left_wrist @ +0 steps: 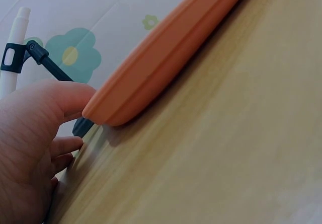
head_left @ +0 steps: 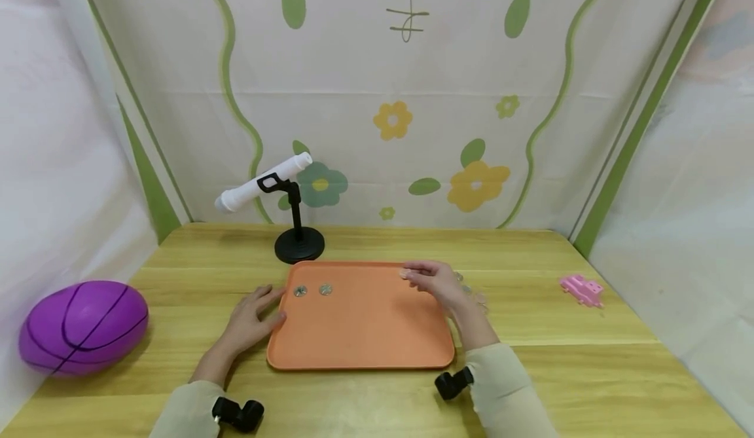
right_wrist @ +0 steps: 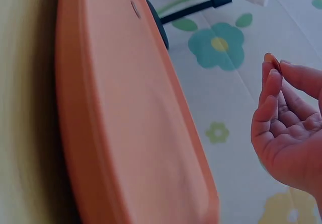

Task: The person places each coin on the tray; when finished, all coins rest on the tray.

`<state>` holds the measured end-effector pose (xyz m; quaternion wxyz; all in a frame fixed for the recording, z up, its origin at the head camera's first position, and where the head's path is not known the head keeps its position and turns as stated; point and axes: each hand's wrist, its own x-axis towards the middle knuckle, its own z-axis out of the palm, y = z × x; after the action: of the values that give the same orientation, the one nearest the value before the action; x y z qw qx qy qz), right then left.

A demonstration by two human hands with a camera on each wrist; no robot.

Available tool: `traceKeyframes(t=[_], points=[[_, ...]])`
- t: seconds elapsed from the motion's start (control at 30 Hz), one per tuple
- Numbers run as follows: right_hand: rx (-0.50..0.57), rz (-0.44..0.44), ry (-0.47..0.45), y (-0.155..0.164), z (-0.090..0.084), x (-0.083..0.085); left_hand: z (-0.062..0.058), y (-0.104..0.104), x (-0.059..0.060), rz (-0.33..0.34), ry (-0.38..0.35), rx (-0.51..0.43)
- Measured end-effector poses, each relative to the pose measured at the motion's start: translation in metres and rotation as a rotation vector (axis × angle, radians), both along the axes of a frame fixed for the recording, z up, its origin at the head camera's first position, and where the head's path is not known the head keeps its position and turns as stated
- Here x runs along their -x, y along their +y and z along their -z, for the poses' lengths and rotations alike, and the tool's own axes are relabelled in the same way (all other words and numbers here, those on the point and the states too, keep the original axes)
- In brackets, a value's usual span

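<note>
**Orange tray (head_left: 365, 330), a coin (head_left: 404, 273) pinched at its far right**

The right grip (head_left: 437, 282) is closed on the coin, holding it between thumb and fingertips. It is raised off the tray's floor, near the far rim. Being round, the coin has no long axis; the right wrist view shows it nearly edge-on.

The relation that seems to matter runs sideways: two coins (head_left: 326, 289) lie flat, apart from each other, in the tray's far left part, well to the left of the held coin and slightly nearer. The tray's long axis runs left to right, the same way. The left grip is closer to that pair, but the right one has the coin.

That left grip (head_left: 250, 317) holds nothing. Its fingers are relaxed at the tray's left rim, the thumb touching the edge without closing round it.

Just right of the tray, loose coins (head_left: 467, 289) lie on the worktop (head_left: 589, 372), partly hidden by the right arm; I cannot tell how many.

Farther out, a white tube (head_left: 241, 196) sits tilted on a black stand (head_left: 299, 248) beyond the far left corner. A purple ball (head_left: 85, 327) is at left, a pink toy (head_left: 581, 290) at right.
</note>
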<state>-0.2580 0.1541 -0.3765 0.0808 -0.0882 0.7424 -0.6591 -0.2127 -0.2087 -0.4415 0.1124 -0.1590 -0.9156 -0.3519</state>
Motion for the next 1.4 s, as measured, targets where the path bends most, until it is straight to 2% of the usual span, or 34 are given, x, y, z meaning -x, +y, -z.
traceKeyframes(t=[0.13, 0.37, 0.6, 0.93, 1.4], points=[[0.032, -0.026, -0.034, -0.03, 0.003, 0.004, 0.0, 0.0, 0.0, -0.003, 0.007, 0.003], [0.109, -0.079, -0.061, -0.065, 0.013, 0.011, -0.002, 0.0, 0.002, 0.006, 0.014, 0.008], [0.088, -0.029, -0.108, -0.09, 0.025, 0.019, -0.003, -0.002, 0.001, 0.0, 0.004, 0.006], [0.127, 0.023, -0.196, -0.101, 0.044, 0.026, -0.003, -0.002, 0.0, -0.006, -0.007, 0.006], [0.001, 0.06, -0.147, -0.104, 0.05, 0.024, -0.003, -0.001, 0.001, -0.006, -0.017, 0.008]])
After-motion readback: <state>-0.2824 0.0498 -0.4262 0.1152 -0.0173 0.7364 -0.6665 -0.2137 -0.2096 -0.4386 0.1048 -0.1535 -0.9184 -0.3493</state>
